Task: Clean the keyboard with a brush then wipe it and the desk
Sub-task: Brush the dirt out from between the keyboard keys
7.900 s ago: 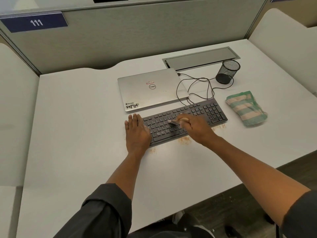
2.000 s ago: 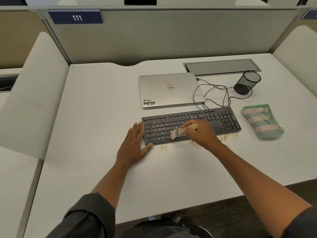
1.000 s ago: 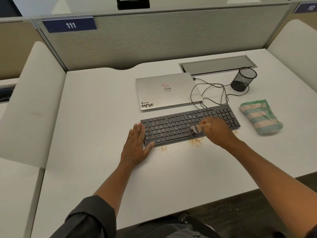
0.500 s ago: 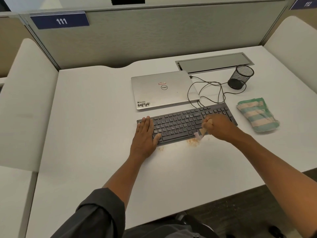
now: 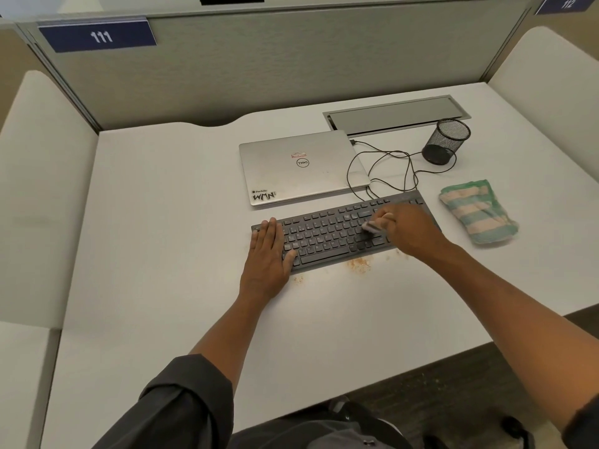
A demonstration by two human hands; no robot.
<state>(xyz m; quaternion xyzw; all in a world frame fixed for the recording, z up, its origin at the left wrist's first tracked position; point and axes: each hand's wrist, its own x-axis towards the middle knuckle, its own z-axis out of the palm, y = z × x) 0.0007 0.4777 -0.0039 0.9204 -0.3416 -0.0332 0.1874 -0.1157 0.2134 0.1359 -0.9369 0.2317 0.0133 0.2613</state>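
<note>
A dark keyboard lies on the white desk. My left hand lies flat with straight fingers on the keyboard's left end. My right hand grips a small brush over the right part of the keys; the pale bristles touch the keys and the handle is mostly hidden in the fist. Orange-brown crumbs lie on the desk just in front of the keyboard. A folded green and beige striped cloth rests to the right of the keyboard.
A shut silver laptop sits behind the keyboard, with a looped black cable to its right. A black mesh cup stands at the back right, next to a metal cable hatch. Grey partitions enclose the desk.
My right hand has brought the brush from the keyboard's front edge back up onto the right-hand keys. My left hand stays flat on the left end. The crumb pile in front has grown.
</note>
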